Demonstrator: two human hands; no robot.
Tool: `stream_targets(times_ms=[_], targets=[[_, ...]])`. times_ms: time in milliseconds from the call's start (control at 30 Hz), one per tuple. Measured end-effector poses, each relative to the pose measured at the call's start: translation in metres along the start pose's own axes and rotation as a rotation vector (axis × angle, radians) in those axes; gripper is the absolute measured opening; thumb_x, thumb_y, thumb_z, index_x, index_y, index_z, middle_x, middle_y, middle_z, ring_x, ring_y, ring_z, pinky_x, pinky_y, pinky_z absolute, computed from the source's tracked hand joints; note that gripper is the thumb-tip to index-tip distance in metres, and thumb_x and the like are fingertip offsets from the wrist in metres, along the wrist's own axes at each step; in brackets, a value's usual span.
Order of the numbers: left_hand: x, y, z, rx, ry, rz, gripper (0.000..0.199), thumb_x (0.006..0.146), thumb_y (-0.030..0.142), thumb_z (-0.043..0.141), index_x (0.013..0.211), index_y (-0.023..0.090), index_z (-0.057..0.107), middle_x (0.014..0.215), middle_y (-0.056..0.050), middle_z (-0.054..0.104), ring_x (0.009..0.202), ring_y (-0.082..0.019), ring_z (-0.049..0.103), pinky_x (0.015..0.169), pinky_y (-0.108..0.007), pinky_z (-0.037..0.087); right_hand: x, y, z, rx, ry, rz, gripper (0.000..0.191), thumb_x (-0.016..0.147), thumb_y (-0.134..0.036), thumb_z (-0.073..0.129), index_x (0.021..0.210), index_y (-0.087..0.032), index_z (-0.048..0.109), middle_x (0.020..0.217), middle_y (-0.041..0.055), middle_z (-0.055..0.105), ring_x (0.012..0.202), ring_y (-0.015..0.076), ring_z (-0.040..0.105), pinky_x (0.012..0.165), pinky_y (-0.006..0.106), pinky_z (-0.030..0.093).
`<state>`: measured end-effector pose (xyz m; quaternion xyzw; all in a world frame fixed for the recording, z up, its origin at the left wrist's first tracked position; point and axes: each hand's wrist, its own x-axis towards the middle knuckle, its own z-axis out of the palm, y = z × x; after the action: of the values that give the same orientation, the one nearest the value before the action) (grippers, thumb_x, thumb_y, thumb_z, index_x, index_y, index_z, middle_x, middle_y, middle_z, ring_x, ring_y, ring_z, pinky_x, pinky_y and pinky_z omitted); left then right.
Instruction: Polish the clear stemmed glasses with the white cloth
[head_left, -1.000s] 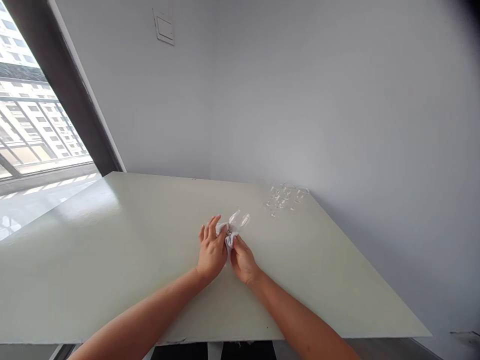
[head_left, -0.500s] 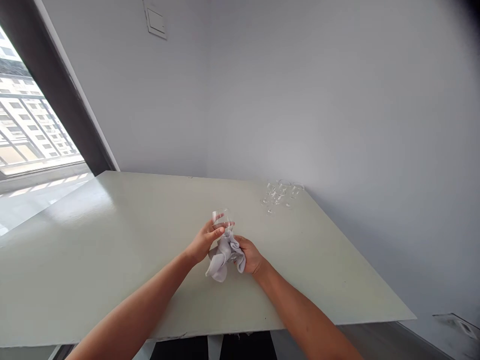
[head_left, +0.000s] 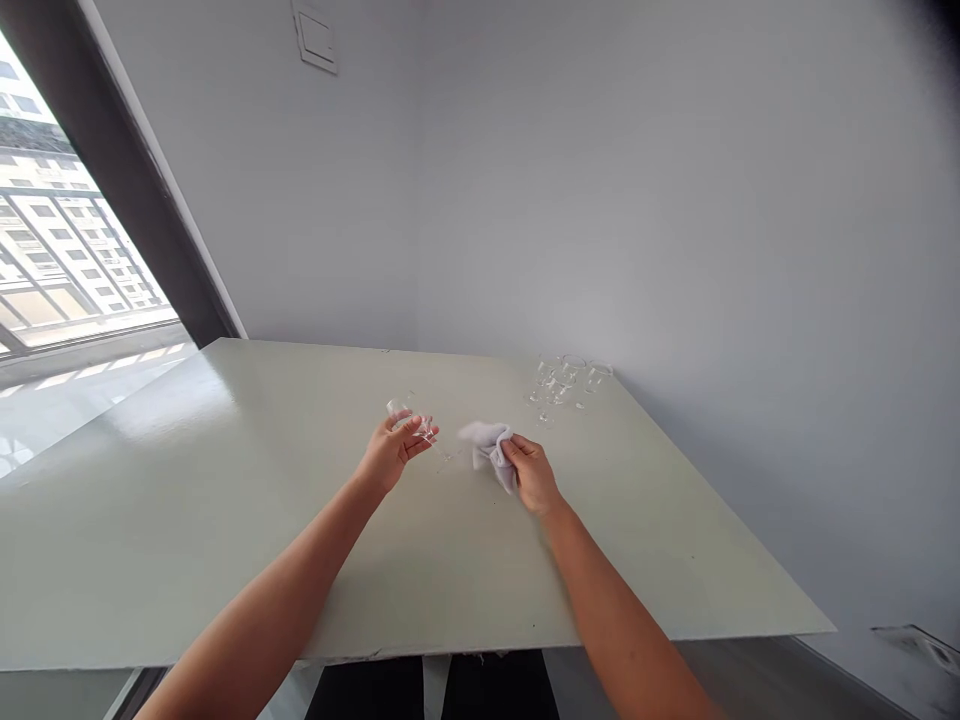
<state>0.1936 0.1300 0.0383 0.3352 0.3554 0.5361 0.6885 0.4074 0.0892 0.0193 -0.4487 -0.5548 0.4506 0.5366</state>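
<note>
A clear stemmed glass (head_left: 421, 428) is in my left hand (head_left: 390, 452); its bowl tilts up to the left and its stem and foot point down to the right. My right hand (head_left: 532, 472) is closed on a crumpled white cloth (head_left: 491, 450), held apart from the glass and to its right. Both hands are over the middle of the pale table (head_left: 420, 570). Several clear stemmed glasses (head_left: 559, 385) stand together near the table's far right corner.
Grey walls (head_left: 600, 180) meet behind the table and run along its right side. A window (head_left: 67, 230) with a dark frame is at the left. A light switch (head_left: 316, 40) is on the back wall.
My hands have moved apart. The cloth has come off the glass and gone right with my right hand, while the glass has moved left and tilted over in my left hand.
</note>
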Motion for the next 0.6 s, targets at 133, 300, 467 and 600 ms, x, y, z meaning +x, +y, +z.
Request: stream_targets(times_ms=[133,300,467,600], targets=[[0.001,-0.013,-0.002,0.011,0.013,-0.139,0.027,0.069,0.031,0.069,0.086,0.014,0.056,0.075,-0.003,0.063,0.064,-0.013,0.062,0.056,-0.023,0.050,-0.012,-0.002,0.025,-0.550,-0.237,-0.447,0.021,0.080,-0.036,0.057,0.098,-0.028,0.066,0.107,0.0052,0.056,0.098,0.0222,0.048,0.083,0.037,0.041],[-0.008,-0.017,0.006,-0.073,-0.202,-0.272,0.023,0.075,0.035,0.062,0.085,0.014,0.059,0.077,-0.005,0.063,0.066,-0.015,0.061,0.054,-0.024,0.048,-0.021,-0.008,0.038,-0.428,-0.299,-0.418,0.020,0.079,-0.032,0.060,0.099,-0.030,0.065,0.097,0.0030,0.049,0.081,0.0140,0.050,0.071,0.029,0.045],[-0.012,-0.016,0.015,-0.298,-0.213,-0.167,0.017,0.081,0.027,0.056,0.092,0.015,0.059,0.097,-0.007,0.065,0.084,-0.014,0.063,0.077,-0.025,0.051,-0.017,-0.004,0.042,0.294,-0.050,-0.048,0.033,0.062,-0.035,0.075,0.092,-0.025,0.063,0.081,-0.0004,0.052,0.073,0.0128,0.052,0.063,0.026,0.048],[-0.010,-0.019,0.014,-0.320,-0.165,-0.072,0.018,0.079,0.023,0.058,0.095,0.016,0.057,0.106,-0.008,0.063,0.092,-0.018,0.063,0.079,-0.026,0.052,-0.013,0.006,0.053,0.697,-0.055,0.242,0.040,0.057,-0.036,0.078,0.089,-0.022,0.058,0.069,-0.0041,0.052,0.054,0.0082,0.047,0.048,0.021,0.046]])
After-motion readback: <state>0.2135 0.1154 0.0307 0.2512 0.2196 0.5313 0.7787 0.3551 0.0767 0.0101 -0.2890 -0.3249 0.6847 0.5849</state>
